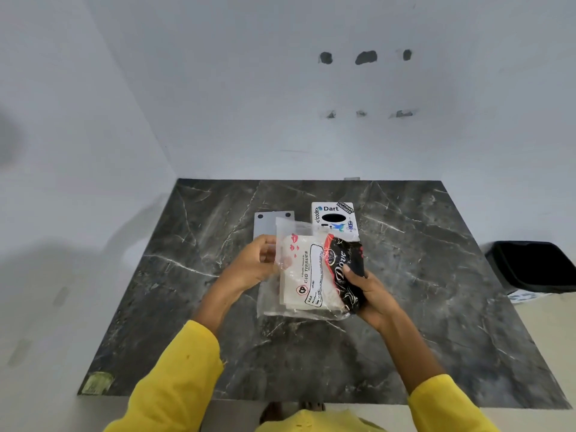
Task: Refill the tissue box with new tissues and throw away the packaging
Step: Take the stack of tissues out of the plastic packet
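On the table (436,275), the tissue box (335,219) lies behind the tissue pack (307,275) (held above the surface), a flat plate (265,224) just left of it; a bin (536,266) stands off the table's right edge.

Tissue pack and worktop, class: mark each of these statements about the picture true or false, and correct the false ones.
1. Both hands hold the tissue pack above the dark marble table. True: the left hand grips its left edge, the right hand its right side.
2. The white tissue box is in the person's right hand. False: it sits on the table beyond the pack.
3. A black bin stands to the right of the table. True.
4. The person wears blue sleeves. False: the sleeves are yellow.
5. A grey plate lies left of the tissue box. True.
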